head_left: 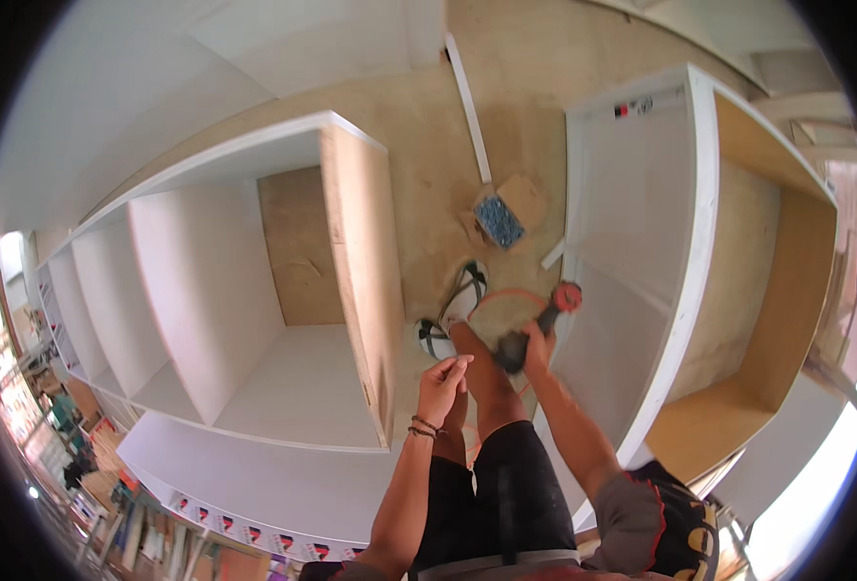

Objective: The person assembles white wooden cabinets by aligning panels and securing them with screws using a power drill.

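Observation:
My right hand [539, 351] is wrapped round the grip of a red and black power drill [550, 312], its red end toward the white cabinet on the right. Slightly smeared by motion, the drill's dark base hangs over my leg. Left of it, my left hand [440, 385] is raised with thumb and fingers pinched together. Whatever sits in that pinch, if anything, is too small to name. On the floor ahead lies an opened cardboard box [522, 199] full of small bluish-grey screws [498, 222].
A white cabinet with shelves [196, 281] lies to my left, its bare wooden end panel [356, 261] facing me. Another white cabinet [631, 223] stands close on the right. A narrow white strip [468, 111] and an orange cord [508, 293] lie on the floor near my feet.

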A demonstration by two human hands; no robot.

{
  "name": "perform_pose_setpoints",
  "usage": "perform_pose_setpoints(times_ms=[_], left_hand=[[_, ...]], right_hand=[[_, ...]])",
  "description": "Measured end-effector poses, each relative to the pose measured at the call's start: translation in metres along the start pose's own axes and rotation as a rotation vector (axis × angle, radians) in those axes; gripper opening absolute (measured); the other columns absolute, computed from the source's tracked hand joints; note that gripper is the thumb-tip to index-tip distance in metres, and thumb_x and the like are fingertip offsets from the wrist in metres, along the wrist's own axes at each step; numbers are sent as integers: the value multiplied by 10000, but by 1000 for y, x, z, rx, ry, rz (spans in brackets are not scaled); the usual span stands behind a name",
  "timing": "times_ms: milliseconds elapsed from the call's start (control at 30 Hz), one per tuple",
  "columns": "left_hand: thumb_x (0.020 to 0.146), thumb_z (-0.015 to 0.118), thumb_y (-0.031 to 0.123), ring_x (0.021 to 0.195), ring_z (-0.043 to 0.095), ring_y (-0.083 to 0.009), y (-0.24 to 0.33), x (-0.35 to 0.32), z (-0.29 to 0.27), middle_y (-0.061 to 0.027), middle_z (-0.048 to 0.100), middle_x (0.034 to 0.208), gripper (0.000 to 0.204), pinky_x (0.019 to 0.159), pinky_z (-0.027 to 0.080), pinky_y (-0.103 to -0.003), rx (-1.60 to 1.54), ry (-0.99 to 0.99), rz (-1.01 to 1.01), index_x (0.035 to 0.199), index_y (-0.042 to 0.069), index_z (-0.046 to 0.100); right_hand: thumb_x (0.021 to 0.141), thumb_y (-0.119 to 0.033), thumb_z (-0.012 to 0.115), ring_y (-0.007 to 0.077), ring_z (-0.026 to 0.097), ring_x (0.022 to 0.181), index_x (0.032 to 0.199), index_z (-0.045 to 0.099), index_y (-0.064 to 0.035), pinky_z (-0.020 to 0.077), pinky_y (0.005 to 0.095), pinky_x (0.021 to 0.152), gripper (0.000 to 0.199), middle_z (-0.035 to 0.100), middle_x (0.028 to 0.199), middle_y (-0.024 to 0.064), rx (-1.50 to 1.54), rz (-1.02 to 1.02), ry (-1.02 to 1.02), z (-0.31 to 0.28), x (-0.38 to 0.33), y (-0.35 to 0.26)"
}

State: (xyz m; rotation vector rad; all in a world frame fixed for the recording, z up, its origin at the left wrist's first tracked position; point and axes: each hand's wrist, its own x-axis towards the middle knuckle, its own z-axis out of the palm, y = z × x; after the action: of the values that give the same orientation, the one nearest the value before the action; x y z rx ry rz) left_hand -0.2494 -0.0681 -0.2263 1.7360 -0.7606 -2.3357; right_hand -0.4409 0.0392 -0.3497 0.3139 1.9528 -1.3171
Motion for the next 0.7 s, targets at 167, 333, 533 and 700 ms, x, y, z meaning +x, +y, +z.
perform_pose_setpoints(times_ms=[167, 333, 533, 700], left_hand=[[954, 607, 187, 554, 428, 4, 55, -4, 28, -55, 703, 976, 317, 462, 297, -168, -72, -74, 277, 1188, -25, 629], [944, 620, 172, 508, 369, 27, 152, 9, 45, -55, 723, 1005, 355, 418, 252, -161, -280, 41, 226, 1250, -5, 590], [917, 678, 208, 468, 327, 25, 248, 37, 59, -63, 716, 976, 462, 401, 221, -161, -654, 237, 254, 1321, 64, 508], [958, 617, 300, 431, 308, 13, 309, 83, 66, -63, 699, 1014, 281, 367, 213, -165, -940, 193, 218, 1125, 79, 574]], right_hand=[[790, -176, 654, 201, 589, 710, 962, 578, -29, 464, 355, 632, 239, 601, 796, 68, -653, -335, -308, -26, -51, -146], [777, -159, 699, 248, 615, 655, 837, 615, 6, 501, 371, 675, 194, 648, 727, 87, -887, -589, -575, 22, -37, -255], [797, -113, 716, 320, 645, 712, 871, 650, -46, 513, 388, 636, 119, 663, 803, 131, -799, -753, -794, 108, -61, -371], [789, -50, 706, 278, 656, 831, 1045, 633, -1, 522, 353, 719, 270, 670, 942, 123, -981, -869, -1070, 176, -24, -438]])
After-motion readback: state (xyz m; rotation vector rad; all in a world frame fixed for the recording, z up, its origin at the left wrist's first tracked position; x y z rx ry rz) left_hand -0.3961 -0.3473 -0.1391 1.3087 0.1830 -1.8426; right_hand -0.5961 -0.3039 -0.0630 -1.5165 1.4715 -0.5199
